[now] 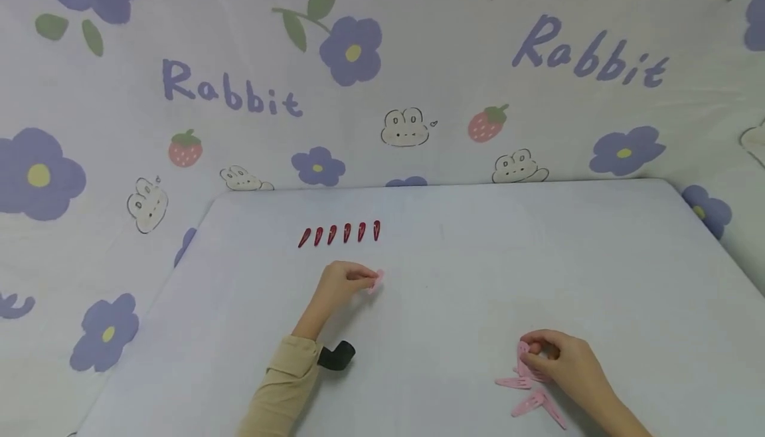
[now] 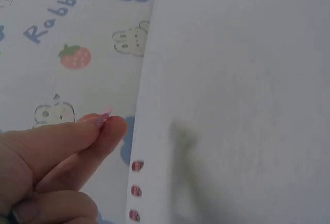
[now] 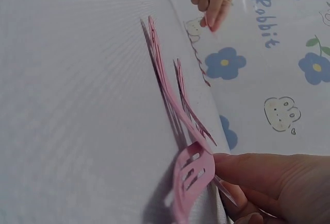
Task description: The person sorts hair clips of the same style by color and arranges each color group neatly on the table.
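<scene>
My left hand (image 1: 337, 289) is over the table, thumb and fingertips pinching a small pink hair clip (image 1: 376, 281). Only a bit of that clip (image 2: 103, 118) shows between the fingers in the left wrist view. Just beyond it lies a row of several dark red hair clips (image 1: 346, 233), side by side. At the near right, my right hand (image 1: 574, 365) pinches a pink hair clip (image 1: 522, 357) by its edge, over a loose group of pink hair clips (image 1: 512, 382). The right wrist view shows a slotted pink clip (image 3: 198, 170) against the thumb; the fingers behind it are partly hidden.
A white-covered table (image 1: 448, 304) spreads under both hands. Behind it hangs a patterned cloth (image 1: 239, 25) with flowers, rabbits and strawberries. A black band piece (image 1: 337, 356) juts from the left sleeve's cuff.
</scene>
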A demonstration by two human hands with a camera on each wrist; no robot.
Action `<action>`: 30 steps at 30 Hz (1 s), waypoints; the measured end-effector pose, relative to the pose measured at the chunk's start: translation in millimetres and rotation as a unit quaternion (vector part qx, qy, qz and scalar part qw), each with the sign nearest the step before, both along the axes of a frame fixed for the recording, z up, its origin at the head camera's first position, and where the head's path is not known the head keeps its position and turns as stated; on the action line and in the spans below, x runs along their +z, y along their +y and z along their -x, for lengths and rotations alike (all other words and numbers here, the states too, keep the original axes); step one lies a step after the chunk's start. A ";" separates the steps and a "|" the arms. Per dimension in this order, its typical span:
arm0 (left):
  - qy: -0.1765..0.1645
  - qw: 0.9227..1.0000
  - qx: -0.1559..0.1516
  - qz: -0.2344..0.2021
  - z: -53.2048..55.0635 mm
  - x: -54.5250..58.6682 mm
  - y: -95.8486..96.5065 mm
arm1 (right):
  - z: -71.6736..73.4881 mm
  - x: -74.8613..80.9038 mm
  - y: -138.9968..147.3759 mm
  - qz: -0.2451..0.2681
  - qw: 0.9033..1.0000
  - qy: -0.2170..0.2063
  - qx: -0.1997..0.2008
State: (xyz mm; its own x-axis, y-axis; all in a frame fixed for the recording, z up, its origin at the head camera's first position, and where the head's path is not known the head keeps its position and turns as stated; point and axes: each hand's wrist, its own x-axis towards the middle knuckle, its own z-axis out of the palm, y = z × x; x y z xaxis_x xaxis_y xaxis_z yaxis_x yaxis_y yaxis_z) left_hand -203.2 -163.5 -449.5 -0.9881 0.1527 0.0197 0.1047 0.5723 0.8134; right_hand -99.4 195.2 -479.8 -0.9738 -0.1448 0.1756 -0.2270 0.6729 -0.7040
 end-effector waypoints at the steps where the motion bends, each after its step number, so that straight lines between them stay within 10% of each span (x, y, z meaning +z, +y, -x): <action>1: -0.004 1.000 0.010 0.003 1.5 1.7 -7.1 | 0.0 0.7 0.5 0.000 1.000 -0.002 0.000; 8: -0.015 0.997 0.063 0.035 10.6 12.0 -55.3 | 1.5 4.7 5.0 -0.010 1.000 0.011 -0.011; 22: -0.033 0.987 0.091 0.131 12.8 -2.0 -121.9 | -1.5 -3.8 -0.1 -0.006 1.000 0.021 0.013; 27: -0.066 0.985 0.084 0.139 31.0 -8.2 -134.1 | -1.0 -1.5 0.3 -0.006 1.000 0.018 0.015; 30: -0.083 0.984 0.068 0.140 58.0 -40.7 -156.3 | -0.5 0.1 -0.1 -0.006 1.000 0.014 0.014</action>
State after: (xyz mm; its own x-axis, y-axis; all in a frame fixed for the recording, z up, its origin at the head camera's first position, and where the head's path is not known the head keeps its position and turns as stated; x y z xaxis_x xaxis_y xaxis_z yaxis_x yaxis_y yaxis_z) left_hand -261.2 -319.8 -490.2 -0.9858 -0.0051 -0.1679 -0.1098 0.7762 0.6209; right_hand -98.9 195.1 -479.7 -0.9641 -0.1745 0.1999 -0.2650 0.6749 -0.6887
